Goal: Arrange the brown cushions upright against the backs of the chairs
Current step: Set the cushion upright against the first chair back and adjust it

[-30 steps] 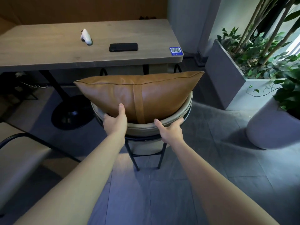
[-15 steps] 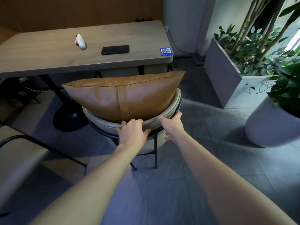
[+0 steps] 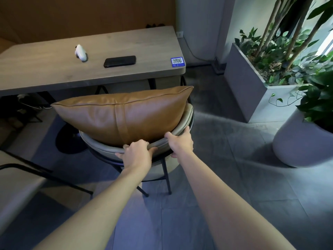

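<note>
Both hands have left the cushion (image 3: 124,116), the left hand (image 3: 137,153) and right hand (image 3: 181,143) now with fingers clamped on the chair back (image 3: 100,147) at 6 o'clock, so the cushion seems to stand upright unaided.

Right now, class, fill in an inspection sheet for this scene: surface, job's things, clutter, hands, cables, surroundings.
Surface: wooden table, with a QR sticker at its corner.
Job's things: brown cushion upright against the chair backrest.
Clutter: black phone and white controller on the table.
Hands: left hand and right hand both grip the backrest rim; neither holds the cushion.
Cables: a cable runs down the wall; more under the table.
Surroundings: grey planter, round pot, tiled floor, second chair at left.
</note>
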Motion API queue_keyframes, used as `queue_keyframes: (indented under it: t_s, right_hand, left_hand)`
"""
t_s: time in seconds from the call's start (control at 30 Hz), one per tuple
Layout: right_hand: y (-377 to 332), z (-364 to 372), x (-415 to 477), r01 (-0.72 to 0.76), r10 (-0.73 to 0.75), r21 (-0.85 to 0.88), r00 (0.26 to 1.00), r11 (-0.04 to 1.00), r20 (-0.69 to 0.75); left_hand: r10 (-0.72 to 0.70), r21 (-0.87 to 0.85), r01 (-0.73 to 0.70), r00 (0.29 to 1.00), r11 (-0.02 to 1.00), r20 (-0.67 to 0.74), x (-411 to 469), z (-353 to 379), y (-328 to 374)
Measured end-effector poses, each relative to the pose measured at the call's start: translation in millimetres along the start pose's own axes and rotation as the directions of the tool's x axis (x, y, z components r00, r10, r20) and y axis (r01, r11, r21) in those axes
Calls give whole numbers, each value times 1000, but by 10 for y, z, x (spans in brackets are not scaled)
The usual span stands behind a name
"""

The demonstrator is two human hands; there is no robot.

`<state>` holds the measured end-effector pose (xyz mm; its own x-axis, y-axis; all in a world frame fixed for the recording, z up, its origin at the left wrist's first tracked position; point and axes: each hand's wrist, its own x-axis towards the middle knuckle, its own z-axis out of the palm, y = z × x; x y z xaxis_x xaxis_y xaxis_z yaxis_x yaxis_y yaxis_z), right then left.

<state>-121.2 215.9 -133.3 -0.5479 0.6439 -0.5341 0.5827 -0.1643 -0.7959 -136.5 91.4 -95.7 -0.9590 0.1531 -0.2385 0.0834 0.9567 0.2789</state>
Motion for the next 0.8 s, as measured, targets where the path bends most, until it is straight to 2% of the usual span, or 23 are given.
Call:
queue_keyframes:
  t_s: [0.2,0.4,0.53,0.67,0.8]
  right_hand:
    - [-29,2,23,9,-8,-35,1000,999,6]
    - [5,-34,33,37,-36,-25,999,999,29]
    - [93,-95,-22,42,-38,-39,995,998,95]
    - [294,-233,-208,154,-129,-228,984,961,122]
    - [504,-428,-544,274,-223,-441,961,855,164]
  left_hand:
    - [25,35,-24,1000,999,-17,-15,55,-18]
    - [0,4,1,1000,1000,-10,84,69,-37]
    - [-18,-60,17,1000,998,-16,120,65,-52]
    - [-26,-105,26,1000,994,4,85,45,-53]
    - [79,-33,-76,993,997,93,-39,-28,-143]
